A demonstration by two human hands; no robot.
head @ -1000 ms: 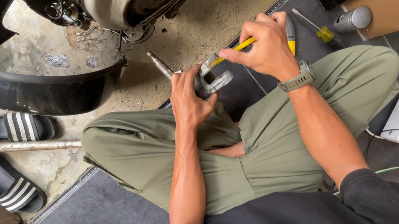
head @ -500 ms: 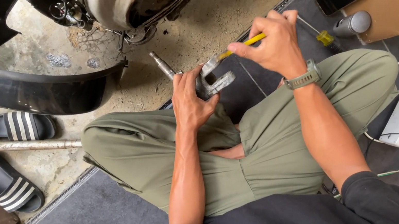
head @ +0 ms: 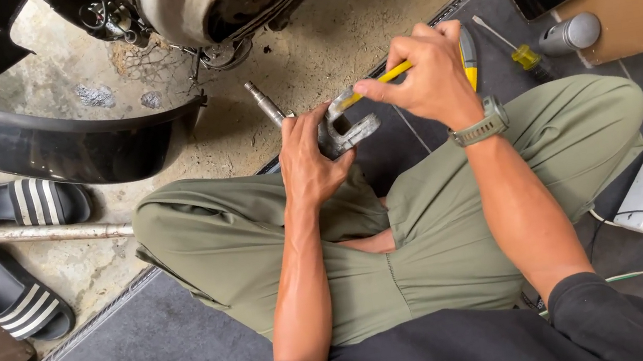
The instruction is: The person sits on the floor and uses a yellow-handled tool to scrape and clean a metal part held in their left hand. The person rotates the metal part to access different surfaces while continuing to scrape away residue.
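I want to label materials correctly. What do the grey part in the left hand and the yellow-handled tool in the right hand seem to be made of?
Grey forked part: probably cast metal, dull and matt, with a smoother steel-looking shaft. Yellow-handled tool: the handle looks like glossy plastic; its tip is hidden.

- The scene is evenly lit by soft daylight; no hard shadows are cast around the gripped metal part [head: 348, 128].
- A glossy sheen is seen on the black fender [head: 40, 145], left of the grip.
- Focus is sharp throughout; slight wide-angle stretching is noticed at the edges.
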